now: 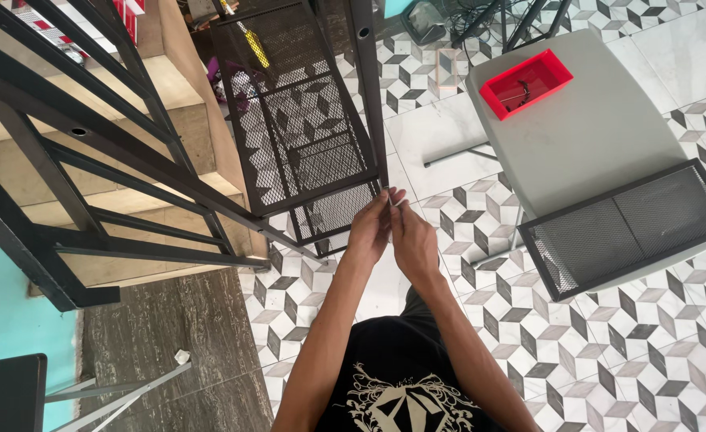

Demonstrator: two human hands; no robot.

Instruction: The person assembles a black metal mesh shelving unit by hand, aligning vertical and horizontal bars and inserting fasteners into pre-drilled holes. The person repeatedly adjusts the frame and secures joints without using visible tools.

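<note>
Both forearms rise from bottom centre; left hand [369, 232] and right hand [414, 240], fingers pressed together, pinch something small at the black mesh rack [305, 120] corner, mid-frame, left of the grey table [593, 128].

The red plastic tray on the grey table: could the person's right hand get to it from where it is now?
Probably yes. The red plastic tray lies open on the grey table, nothing between it and the right hand, though it looks like a long stretch.
</note>
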